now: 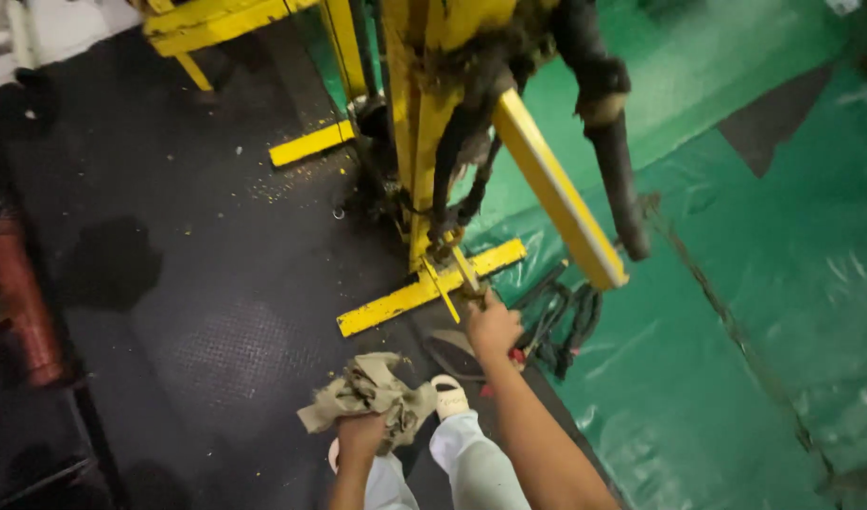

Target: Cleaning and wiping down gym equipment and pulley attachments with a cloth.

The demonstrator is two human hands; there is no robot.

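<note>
The right hand [493, 328] is extended forward, fingers closed around a thin tool [467, 274] pressed at the foot of the yellow machine frame [424, 113]; the tool's working end is too small to identify. The left hand [360, 436] grips a crumpled khaki rag [367, 395], held low above the black floor mat [216, 283]. Black cables [561, 326] lie just right of the right hand. A green tarpaulin [755, 283] covers the floor beyond. Yellow paint flakes speckle the mat beside the frame.
</note>
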